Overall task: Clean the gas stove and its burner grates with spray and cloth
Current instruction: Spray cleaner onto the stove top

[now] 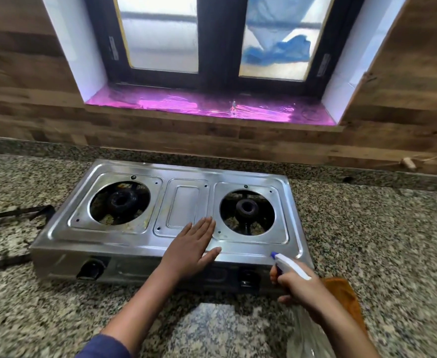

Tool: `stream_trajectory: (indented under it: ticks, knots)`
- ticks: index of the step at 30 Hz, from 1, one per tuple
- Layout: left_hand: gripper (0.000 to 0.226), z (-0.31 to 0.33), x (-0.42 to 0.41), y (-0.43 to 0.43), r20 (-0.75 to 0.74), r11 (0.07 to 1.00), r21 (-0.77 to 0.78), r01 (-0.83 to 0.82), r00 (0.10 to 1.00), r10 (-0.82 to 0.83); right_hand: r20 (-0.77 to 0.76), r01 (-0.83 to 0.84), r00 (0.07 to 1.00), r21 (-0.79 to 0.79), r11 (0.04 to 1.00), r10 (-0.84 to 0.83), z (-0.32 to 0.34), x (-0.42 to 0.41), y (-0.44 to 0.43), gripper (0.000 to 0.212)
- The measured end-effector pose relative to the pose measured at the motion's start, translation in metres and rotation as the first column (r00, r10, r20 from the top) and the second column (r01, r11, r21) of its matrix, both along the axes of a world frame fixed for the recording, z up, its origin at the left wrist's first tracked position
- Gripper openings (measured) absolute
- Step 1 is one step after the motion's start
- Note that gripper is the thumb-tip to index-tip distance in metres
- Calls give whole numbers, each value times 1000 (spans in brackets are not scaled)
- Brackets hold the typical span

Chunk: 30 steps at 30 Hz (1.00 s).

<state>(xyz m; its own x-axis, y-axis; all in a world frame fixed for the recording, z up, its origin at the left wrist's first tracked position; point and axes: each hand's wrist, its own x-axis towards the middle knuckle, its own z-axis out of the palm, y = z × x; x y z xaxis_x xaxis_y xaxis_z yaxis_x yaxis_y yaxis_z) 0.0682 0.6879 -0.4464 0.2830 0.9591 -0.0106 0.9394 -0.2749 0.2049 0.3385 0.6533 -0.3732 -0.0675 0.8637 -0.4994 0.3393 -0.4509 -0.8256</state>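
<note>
A two-burner steel gas stove (pixel 183 202) sits on the granite counter with its grates off, so both burner holes are bare. My left hand (pixel 191 248) lies flat and open on the stove's front middle. My right hand (pixel 298 288) grips a clear spray bottle (pixel 289 266) whose white head and blue nozzle point at the stove's front right corner. An orange-brown cloth (pixel 346 298) lies on the counter just behind my right wrist. Black burner grates (pixel 8 228) rest on the counter left of the stove.
The speckled granite counter (pixel 380 241) stretches to both sides. A wood-look wall rises behind the stove, with a window above a shiny pink sill (pixel 207 104). Two black knobs (pixel 92 268) sit on the stove's front face.
</note>
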Motion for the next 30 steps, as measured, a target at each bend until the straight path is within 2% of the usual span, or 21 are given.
stream_trajectory:
  ticks: [3, 5, 8, 11, 13, 17, 20, 23, 26, 28, 30]
  knots:
    - [103, -3, -1, 1, -12, 1000, 0, 6, 1000, -6, 53, 146, 987, 85, 986, -151, -7, 22, -6, 5]
    - [103, -4, -1, 2, 10, 1000, 13, 1, 1000, -1, 113, 207, 969, 115, 972, -220, -11, 38, -7, 14]
    - [106, -4, 1, 1, 10, 1000, 10, -8, 1000, 8, 105, 230, 966, 66, 971, -236, -16, 57, -4, 23]
    - [105, -3, 6, -2, 12, 1000, 20, -18, 1000, 17, 114, 298, 944, 112, 948, -311, -20, 67, -5, 8]
    - [97, -2, 16, -4, 24, 999, 52, -5, 1000, 4, 101, 343, 928, 140, 929, -358, -22, 72, -6, 9]
    - [90, 2, 60, -7, 53, 992, 64, 106, 993, -109, 60, 272, 958, 124, 954, -281, -23, 78, -5, 16]
    - [76, 5, 101, 0, -5, 971, 55, 232, 973, -232, 83, 232, 966, 151, 961, -246, -25, 83, -10, 24]
    - [62, 4, 133, 12, -46, 945, 42, 325, 945, -323, 12, 278, 959, 141, 950, -282, -16, 90, -18, 15]
    - [65, 6, 162, 22, -55, 919, 22, 393, 919, -391, -34, 339, 940, 187, 922, -339, -18, 127, -20, 28]
    - [71, 6, 175, 27, -54, 910, 13, 414, 909, -412, 11, 418, 902, 230, 879, -432, -18, 154, -22, 46]
    - [74, 3, 182, 30, -39, 915, 8, 404, 914, -403, -18, 502, 853, 303, 810, -522, -11, 172, -20, 44]
